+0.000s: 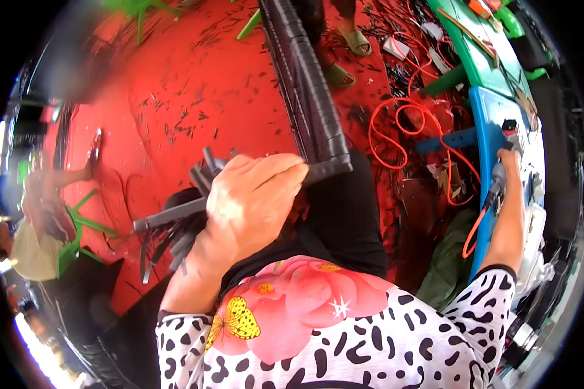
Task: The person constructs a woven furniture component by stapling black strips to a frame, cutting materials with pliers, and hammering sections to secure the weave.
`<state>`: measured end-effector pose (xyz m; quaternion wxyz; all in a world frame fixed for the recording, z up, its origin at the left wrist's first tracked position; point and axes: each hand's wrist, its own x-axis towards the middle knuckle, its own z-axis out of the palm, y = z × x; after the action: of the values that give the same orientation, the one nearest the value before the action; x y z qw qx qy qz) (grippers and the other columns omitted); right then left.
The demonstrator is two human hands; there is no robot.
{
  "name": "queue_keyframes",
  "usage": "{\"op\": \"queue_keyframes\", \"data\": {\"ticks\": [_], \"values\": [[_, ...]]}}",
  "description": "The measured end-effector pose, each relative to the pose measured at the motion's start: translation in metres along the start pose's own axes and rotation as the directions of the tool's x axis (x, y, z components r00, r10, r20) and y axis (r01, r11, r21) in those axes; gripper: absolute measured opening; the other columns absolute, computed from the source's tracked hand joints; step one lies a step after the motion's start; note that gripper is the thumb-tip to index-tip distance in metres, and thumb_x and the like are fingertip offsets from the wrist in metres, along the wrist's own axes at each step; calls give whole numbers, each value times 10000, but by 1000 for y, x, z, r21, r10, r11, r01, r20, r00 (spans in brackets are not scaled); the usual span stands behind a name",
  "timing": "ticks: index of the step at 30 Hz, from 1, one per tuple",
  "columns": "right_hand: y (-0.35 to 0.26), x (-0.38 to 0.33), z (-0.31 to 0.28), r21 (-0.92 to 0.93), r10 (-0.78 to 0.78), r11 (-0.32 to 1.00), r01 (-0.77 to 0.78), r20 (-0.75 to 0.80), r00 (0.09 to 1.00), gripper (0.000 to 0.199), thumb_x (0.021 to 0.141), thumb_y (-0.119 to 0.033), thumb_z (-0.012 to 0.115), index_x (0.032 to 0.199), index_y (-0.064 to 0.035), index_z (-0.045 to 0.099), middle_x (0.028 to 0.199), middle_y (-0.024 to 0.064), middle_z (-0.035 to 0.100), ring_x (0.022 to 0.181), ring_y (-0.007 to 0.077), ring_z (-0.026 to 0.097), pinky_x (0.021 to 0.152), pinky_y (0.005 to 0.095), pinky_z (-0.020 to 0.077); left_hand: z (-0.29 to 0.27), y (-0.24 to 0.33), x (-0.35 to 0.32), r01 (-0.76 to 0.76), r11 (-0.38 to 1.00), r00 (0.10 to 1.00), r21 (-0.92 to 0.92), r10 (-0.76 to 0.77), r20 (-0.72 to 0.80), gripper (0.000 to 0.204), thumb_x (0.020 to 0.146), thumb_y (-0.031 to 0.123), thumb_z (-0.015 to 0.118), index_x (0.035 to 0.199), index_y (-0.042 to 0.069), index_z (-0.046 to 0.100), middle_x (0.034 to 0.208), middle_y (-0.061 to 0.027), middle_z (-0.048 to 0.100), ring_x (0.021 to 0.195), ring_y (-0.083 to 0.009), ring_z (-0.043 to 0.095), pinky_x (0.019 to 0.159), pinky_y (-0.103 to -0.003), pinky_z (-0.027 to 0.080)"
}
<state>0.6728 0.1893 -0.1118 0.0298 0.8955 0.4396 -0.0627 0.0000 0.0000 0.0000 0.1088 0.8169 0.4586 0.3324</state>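
A long black frame (310, 97), wrapped in flat woven strips, runs away from my lap toward the top of the view. My left hand (253, 194) is closed over the near bar at its end, fingers pressed together. Loose dark strip ends (175, 236) hang below and to the left of that hand. Far to the right, my right hand (511, 162) is wrapped round a grey hand-held power tool (498, 178) at the blue table. An orange-red hose (475, 230) runs from the tool's near end. Its working tip is too small to make out.
The blue table (483, 123) adjoins a green table (464, 29) with tools on it. A red hose (405, 104) loops over the red floor (175, 84), which is strewn with black scraps. A co-worker (42, 227) sits at left by a green stool (78, 233). Another person's sandalled foot (355, 42) stands ahead.
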Motion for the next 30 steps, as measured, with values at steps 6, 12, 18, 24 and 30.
{"op": "queue_keyframes", "data": {"ticks": [6,12,18,24,30], "values": [[-47,-141,-47,188,-296,925,330,-184,937,570,671,-242,732,1121,50,539,837,153,646,758,253,636,720,344,496,1,0,-4,-49,999,998,12,49,-29,225,722,-1,676,944,13,644,932,-93,653,748,-274,619,632,-354,457],[-115,-303,-120,785,-570,504,360,-11,821,278,747,-205,699,899,-27,547,669,37,554,577,109,518,558,248,424,5,-4,-6,-53,998,996,32,55,-68,200,739,7,649,937,31,633,929,-73,652,730,-287,610,652,-364,470],[-157,-420,-141,859,-714,434,272,144,685,289,669,-222,677,801,1,549,634,76,555,567,144,534,554,264,431,12,-11,-9,-67,998,994,6,67,-84,159,777,26,607,934,34,633,916,-81,646,742,-294,613,650,-361,467],[-174,-479,-154,881,-772,445,162,285,568,214,595,-125,705,727,-3,589,665,56,584,580,127,548,552,261,430,14,-12,-8,-81,996,990,-24,77,-122,140,770,22,605,907,27,637,885,-76,649,737,-278,625,637,-344,470],[-188,-484,-151,861,-797,476,176,339,499,207,599,-141,697,715,-3,595,661,49,588,594,115,544,561,249,426,18,-16,-8,-93,996,985,-13,90,-148,145,757,1,597,891,19,648,852,-90,650,729,-293,633,617,-360,496]]}}
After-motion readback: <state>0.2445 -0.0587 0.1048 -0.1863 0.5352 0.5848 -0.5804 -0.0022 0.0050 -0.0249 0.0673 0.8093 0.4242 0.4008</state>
